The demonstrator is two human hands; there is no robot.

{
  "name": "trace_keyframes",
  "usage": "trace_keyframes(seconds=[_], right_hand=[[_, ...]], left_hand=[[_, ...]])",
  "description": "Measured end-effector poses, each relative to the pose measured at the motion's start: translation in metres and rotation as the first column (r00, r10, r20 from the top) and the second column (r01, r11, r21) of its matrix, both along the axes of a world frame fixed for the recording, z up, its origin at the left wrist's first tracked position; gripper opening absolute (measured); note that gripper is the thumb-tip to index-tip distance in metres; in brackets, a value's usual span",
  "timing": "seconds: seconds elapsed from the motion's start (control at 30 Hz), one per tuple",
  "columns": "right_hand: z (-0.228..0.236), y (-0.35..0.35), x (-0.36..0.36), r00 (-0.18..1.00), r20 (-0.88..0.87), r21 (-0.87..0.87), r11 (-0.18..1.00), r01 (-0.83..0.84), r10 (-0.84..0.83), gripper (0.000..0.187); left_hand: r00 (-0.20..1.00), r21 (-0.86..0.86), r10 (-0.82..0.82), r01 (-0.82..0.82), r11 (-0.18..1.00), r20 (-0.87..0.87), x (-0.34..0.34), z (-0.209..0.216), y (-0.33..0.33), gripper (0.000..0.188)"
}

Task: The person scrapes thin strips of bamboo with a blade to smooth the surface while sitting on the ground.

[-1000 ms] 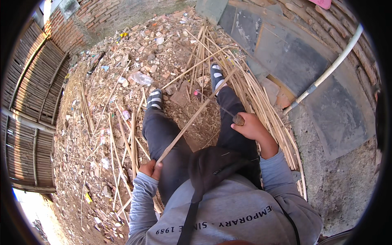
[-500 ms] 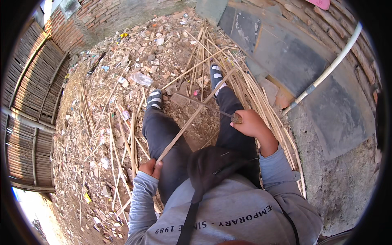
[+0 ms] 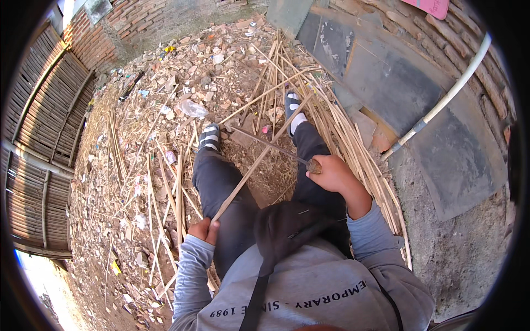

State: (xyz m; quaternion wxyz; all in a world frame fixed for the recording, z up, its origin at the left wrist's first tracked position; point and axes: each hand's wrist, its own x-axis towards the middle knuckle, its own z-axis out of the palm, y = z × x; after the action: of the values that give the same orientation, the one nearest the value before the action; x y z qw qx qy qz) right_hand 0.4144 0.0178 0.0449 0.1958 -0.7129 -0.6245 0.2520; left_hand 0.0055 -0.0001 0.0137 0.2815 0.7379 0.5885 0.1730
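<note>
My left hand point(image 3: 204, 229) is closed around the near end of a long split bamboo strip point(image 3: 247, 177), which slants away from me up to the right, past my right foot. In my right hand point(image 3: 330, 172) is the wooden handle of a long-bladed knife point(image 3: 277, 148). Its thin dark blade points up and to the left and crosses the strip about midway; whether the edge touches the strip I cannot tell. Beyond the blade's tip, a flat brownish slab point(image 3: 243, 137) lies on the ground between my feet.
Many bamboo strips point(image 3: 353, 148) lie along my right side, and more strips point(image 3: 179, 193) lie on my left. Rubble and litter cover the ground, with a clear plastic bag point(image 3: 192, 108) ahead. Dark panels point(image 3: 397, 71) and a pale pipe point(image 3: 452, 91) lean at right. A bamboo fence point(image 3: 41, 127) stands left.
My right hand has moved slightly left and toward me with the knife, so the blade's crossing with the strip has shifted a little. My left hand keeps its hold nearly unmoved.
</note>
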Motion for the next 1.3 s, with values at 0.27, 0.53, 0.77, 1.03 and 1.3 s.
trace_keyframes(seconds=[0.27,0.53,0.77,1.03,1.3], right_hand=[[0.005,0.004,0.014,0.994,0.070,0.041,0.996,-0.081,0.078,0.026],[0.006,-0.002,-0.011,0.986,0.041,-0.040,0.986,-0.163,0.164,0.024],[-0.006,0.007,0.017,1.000,0.013,0.116,0.993,0.009,-0.011,0.025],[0.008,0.003,0.004,0.997,0.042,0.014,0.998,-0.059,0.059,0.026],[0.002,-0.003,-0.004,0.990,0.056,0.022,0.991,-0.133,0.131,0.027]], left_hand=[[1.000,-0.070,0.011,-0.011,0.997,0.000,-0.002,-0.001,0.003,0.045],[1.000,-0.056,-0.014,0.014,0.998,-0.007,-0.004,-0.001,0.003,0.047],[1.000,-0.025,-0.010,0.009,1.000,-0.009,0.001,0.004,0.001,0.048],[0.999,-0.043,-0.019,0.021,0.999,0.032,-0.002,-0.002,0.005,0.046],[1.000,-0.057,-0.013,0.013,0.998,-0.003,-0.003,-0.002,0.003,0.046]])
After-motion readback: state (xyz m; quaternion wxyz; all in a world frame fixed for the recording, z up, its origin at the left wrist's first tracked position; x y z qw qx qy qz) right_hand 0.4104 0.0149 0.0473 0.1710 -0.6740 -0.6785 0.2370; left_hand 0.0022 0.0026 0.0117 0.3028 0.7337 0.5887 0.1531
